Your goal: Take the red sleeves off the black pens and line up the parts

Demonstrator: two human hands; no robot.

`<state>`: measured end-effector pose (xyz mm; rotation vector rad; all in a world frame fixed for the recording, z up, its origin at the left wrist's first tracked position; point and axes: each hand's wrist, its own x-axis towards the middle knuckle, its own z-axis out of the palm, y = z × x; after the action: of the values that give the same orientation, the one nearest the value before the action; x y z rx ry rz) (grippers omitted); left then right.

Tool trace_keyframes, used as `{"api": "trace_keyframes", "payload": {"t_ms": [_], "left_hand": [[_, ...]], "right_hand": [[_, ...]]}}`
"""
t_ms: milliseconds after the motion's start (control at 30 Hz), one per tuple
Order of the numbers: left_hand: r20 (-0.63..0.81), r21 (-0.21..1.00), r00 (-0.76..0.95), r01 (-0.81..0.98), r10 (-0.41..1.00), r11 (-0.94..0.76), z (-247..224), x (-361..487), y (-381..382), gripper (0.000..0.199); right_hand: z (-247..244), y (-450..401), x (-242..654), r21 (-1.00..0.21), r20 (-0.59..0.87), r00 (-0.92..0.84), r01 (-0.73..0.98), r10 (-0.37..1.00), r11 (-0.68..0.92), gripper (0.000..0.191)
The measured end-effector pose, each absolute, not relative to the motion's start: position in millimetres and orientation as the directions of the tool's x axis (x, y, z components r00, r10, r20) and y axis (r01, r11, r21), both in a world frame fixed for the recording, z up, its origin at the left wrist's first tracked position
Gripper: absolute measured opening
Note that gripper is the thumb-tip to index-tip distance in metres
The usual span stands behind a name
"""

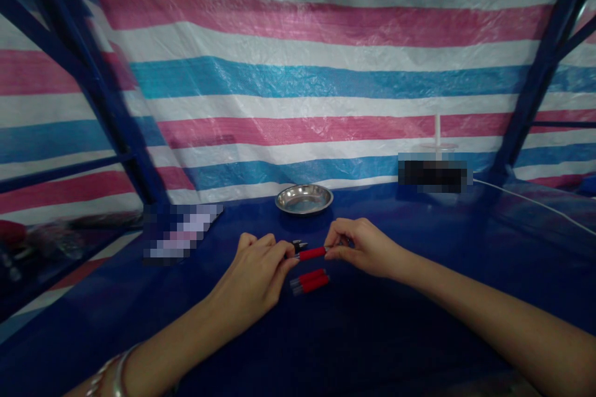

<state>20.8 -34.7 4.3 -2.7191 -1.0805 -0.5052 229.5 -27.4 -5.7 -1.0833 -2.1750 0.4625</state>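
From the head-worn camera, looking forward and down, two bare hands meet at the middle of a dark blue tabletop [395, 341]. Between them, level and lying crosswise, is a slim red pen barrel [311, 254]. The left hand [267, 267], palm down, has its thumb and fingertips closed on the barrel's left end; the right hand [362, 247] pinches the right end between thumb and forefinger, its other fingers curled. The barrel appears to be held just above the table, though whether it touches the surface cannot be told. Just beyond the left fingertips, partly hidden by them, are small black pen parts [298, 244] with pale pointed tips. Nearer the viewer, just below the held barrel, two more red pens [311, 282] lie side by side, their greyish left ends blurred. Farther back, near the table's rear edge, sits a shiny round metal dish [303, 209]. At the left of the table lies a flat item [186, 232] masked by pixelation; at the back right stands a pixelated dark object [433, 175], with a white cable [535, 198] running off to the right. Bracelets [118, 375] circle the left wrist. Behind everything hangs a plastic sheet [326, 87] striped pink, white and blue, framed by blue metal posts [535, 74].
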Motion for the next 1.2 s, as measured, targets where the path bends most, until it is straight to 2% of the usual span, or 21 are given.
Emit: {"api": "trace_keyframes", "payload": {"t_ms": [167,300,500,800,1033,1200], "left_hand": [[0.335,0.077,0.657,0.696,0.676,-0.714,1.4,20.0,-31.8,0.018],[0.392,0.043,0.642,0.702,0.659,-0.71,1.4,18.3,-30.7,0.018],[0.425,0.019,0.638,0.703,0.642,-0.711,3.8,18.3,-31.9,0.016],[0.419,0.001,0.65,0.698,0.634,-0.716,1.9,18.4,-32.2,0.016],[0.43,0.007,0.645,0.698,0.632,-0.716,1.7,18.1,-31.6,0.016],[0.419,-0.001,0.654,0.694,0.63,-0.72,2.5,18.4,-32.3,0.016]], "right_hand": [[-4.2,-28.7,229.5,-0.625,0.367,-0.448,0.53,0.815,0.573,0.005],[-3.2,-27.4,230.2,-0.646,0.368,-0.429,0.52,0.825,0.559,0.017],[-6.9,-24.4,230.3,-0.632,0.358,-0.501,0.491,0.788,0.599,0.031],[-7.1,-24.3,231.3,-0.628,0.383,-0.517,0.461,0.766,0.626,0.015],[-8.7,-22.6,231.8,-0.649,0.366,-0.487,0.477,0.793,0.593,0.033],[-7.7,-23.5,231.3,-0.638,0.386,-0.493,0.468,0.78,0.612,0.025]]}}
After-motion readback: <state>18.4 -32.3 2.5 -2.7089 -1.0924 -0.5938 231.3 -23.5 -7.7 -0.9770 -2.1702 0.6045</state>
